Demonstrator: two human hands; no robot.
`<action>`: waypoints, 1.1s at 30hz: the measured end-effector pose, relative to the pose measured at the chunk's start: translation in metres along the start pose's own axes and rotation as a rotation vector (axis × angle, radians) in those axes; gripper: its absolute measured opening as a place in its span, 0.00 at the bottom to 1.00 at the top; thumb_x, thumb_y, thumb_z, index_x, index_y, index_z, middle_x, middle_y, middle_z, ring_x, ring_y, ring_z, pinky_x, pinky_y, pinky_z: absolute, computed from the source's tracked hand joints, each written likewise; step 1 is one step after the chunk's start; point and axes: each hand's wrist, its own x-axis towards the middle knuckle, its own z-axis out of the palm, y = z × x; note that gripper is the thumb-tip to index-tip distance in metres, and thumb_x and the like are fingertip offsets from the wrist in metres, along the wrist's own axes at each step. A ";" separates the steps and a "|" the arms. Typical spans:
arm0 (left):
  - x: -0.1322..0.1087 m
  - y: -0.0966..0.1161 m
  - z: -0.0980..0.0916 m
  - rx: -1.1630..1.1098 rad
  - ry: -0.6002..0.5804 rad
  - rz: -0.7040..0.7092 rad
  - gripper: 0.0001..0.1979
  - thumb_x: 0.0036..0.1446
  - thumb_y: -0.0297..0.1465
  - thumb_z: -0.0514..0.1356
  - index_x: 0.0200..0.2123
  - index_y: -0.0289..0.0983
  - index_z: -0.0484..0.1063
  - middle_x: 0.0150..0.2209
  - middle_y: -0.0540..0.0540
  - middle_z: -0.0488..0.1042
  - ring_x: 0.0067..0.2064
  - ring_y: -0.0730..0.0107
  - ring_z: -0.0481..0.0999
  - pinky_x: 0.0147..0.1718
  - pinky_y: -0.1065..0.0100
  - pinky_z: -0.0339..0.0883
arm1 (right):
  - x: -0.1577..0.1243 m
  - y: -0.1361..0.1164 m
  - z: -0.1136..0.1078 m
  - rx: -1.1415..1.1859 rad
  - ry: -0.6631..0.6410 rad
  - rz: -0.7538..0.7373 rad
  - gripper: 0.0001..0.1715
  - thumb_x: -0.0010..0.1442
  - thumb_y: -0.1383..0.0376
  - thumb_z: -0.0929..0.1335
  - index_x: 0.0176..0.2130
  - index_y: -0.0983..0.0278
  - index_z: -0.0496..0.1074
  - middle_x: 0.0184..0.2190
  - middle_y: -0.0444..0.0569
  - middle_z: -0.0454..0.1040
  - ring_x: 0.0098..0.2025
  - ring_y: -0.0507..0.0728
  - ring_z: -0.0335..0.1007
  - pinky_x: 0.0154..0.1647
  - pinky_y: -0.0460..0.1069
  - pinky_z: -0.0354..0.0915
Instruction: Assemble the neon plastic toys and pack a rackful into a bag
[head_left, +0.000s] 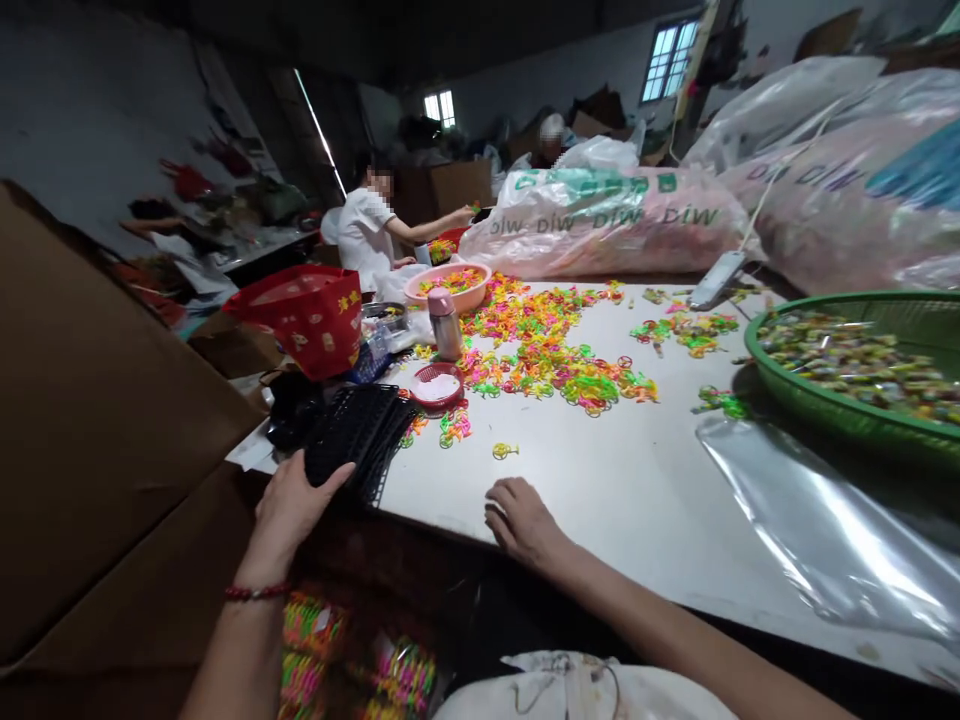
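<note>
My left hand [300, 498] grips the near end of a stack of black plastic grid trays [352, 430] at the table's left edge, with the thumb on top and the fingers partly hidden. On the white table [630, 520], my right hand [525, 518] rests near the front edge, fingers loosely bent and apart, holding nothing. A single yellow plastic piece with a small wheel [504, 451] lies just beyond it. Farther back spreads a heap of small bright plastic pieces [540, 340]. A small red basket [436, 387] with white contents stands between the trays and the heap.
A pink-lidded bottle [445, 325] and a pink basin [456, 290] stand behind the basket. At right are a full green basket [847, 370] and clear plastic bags [832, 530]. Large filled sacks [600, 225] line the back. A cardboard box [105, 430] flanks my left; co-workers sit beyond.
</note>
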 end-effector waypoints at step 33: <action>-0.124 0.066 0.056 -2.016 -0.988 -0.634 0.30 0.60 0.49 0.53 0.47 0.27 0.72 0.50 0.30 0.76 0.55 0.46 0.74 0.49 0.55 0.72 | 0.064 0.073 -0.020 -0.239 -0.051 0.031 0.24 0.63 0.56 0.64 0.55 0.65 0.68 0.49 0.58 0.68 0.53 0.65 0.59 0.55 0.59 0.59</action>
